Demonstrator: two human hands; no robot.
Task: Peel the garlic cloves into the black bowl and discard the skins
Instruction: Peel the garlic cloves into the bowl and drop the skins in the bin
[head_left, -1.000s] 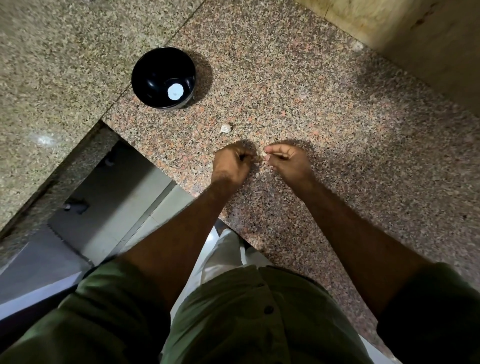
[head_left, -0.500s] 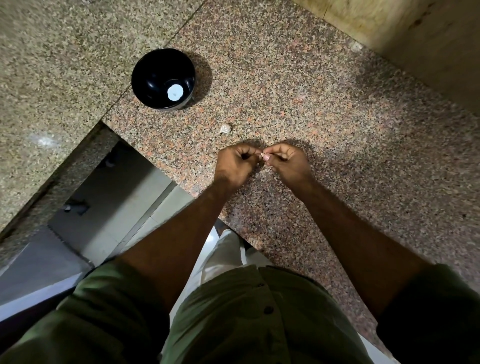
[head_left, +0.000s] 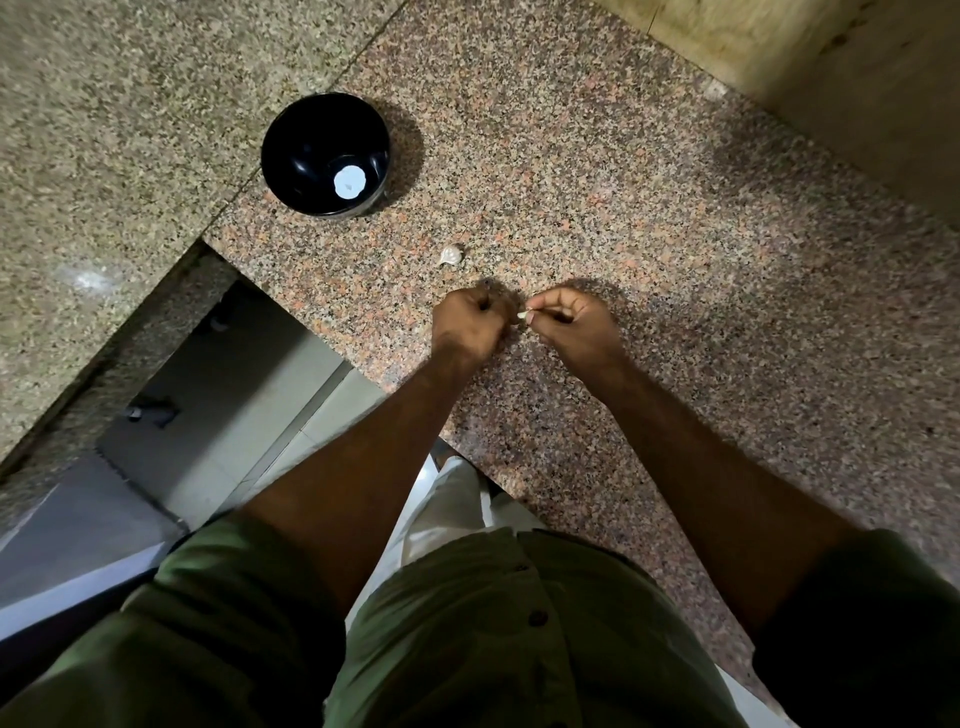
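Note:
My right hand (head_left: 574, 325) pinches a small pale garlic clove (head_left: 523, 315) between thumb and fingertips, just above the granite counter (head_left: 675, 260). My left hand (head_left: 470, 325) is curled into a fist right beside the clove, its fingertips at the clove's left side; what they hold is hidden. A second garlic clove (head_left: 450, 254), still in its skin, lies on the counter a little beyond my left hand. The black bowl (head_left: 296, 135) stands further back on the left, with a round white spot at its bottom.
The counter's front edge (head_left: 332, 332) runs diagonally just left of my hands, with a gap down to the floor (head_left: 223, 415) beyond it. A second granite slab (head_left: 104, 130) adjoins at the left. A beige wall (head_left: 857, 78) rises at the back right.
My hands were slightly apart a second ago and have come together around the clove. The bowl and the loose clove have stayed put.

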